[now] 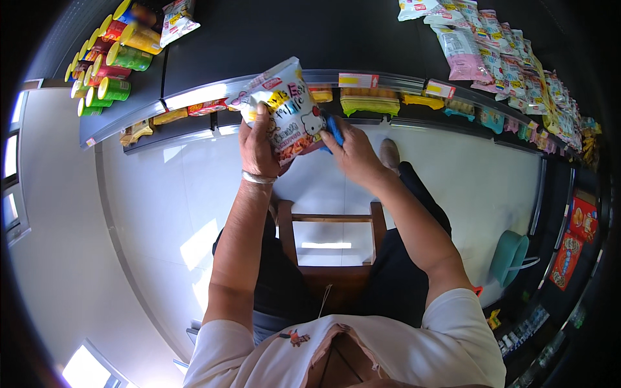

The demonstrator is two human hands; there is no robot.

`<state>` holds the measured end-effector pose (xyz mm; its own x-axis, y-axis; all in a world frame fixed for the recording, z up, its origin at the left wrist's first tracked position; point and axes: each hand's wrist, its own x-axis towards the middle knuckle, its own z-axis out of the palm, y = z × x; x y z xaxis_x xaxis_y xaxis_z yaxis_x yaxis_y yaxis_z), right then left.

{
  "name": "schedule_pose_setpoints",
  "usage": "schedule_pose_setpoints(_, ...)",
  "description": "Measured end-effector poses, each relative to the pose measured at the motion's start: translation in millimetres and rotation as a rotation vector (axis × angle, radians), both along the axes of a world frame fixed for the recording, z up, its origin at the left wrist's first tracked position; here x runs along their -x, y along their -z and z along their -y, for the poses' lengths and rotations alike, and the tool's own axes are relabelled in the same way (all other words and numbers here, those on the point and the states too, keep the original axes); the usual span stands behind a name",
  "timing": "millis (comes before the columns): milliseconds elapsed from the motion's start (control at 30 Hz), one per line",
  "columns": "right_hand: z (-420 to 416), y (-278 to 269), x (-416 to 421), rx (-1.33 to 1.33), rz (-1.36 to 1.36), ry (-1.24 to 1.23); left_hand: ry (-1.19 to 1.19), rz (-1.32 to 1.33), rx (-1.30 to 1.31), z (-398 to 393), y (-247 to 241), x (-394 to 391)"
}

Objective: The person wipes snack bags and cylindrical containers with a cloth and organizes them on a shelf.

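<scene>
My left hand [258, 145] grips a white printed snack bag [291, 109] by its left side, thumb across the front. The bag is tilted and held up in front of the shelf edge. At its lower right side is my right hand [356, 153], fingers closed around a blue cloth [334, 132] that touches the bag. Part of the cloth is hidden behind the bag and fingers. Just beyond the bag runs the black shelf [301, 39]; a similar snack bag [178, 22] lies on it at the far left.
Several round snack canisters [128, 57] stand on the shelf's left end. Many snack bags [504, 58] are piled at the right. Packaged goods [369, 103] fill the lower shelf. A wooden stool [332, 218] stands between my legs. A green bucket [509, 258] is on the floor at right.
</scene>
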<state>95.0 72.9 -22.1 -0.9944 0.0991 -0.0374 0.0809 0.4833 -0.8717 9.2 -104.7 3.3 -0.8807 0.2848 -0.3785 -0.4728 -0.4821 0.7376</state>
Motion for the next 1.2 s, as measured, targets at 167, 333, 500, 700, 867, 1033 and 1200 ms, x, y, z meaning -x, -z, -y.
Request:
schedule_pose_setpoints(167,-19,4,3,0.130,0.096,0.285,-0.147,-0.025,0.003,8,5,14)
schedule_pose_setpoints(333,-2,-27,15,0.261,-0.004,0.344,0.102,-0.153,0.241,-11,15,0)
schedule_pose_setpoints(500,25,-15,18,0.225,-0.090,0.163,0.244,-0.195,0.332,-32,19,-29)
schedule_pose_setpoints(700,-1,-5,23,0.731,0.201,0.351,0.231,-0.306,0.462,-18,-2,-12)
schedule_pose_setpoints(867,0,-24,17,1.151,0.271,0.340,0.274,0.071,0.017,1,6,11)
schedule_pose_setpoints(1033,-9,-21,22,0.697,0.190,0.279,0.276,0.201,-0.136,-1,5,6)
schedule_pose_setpoints(1200,-16,-31,16,0.385,-0.003,0.396,0.199,0.037,0.020,-12,9,-1)
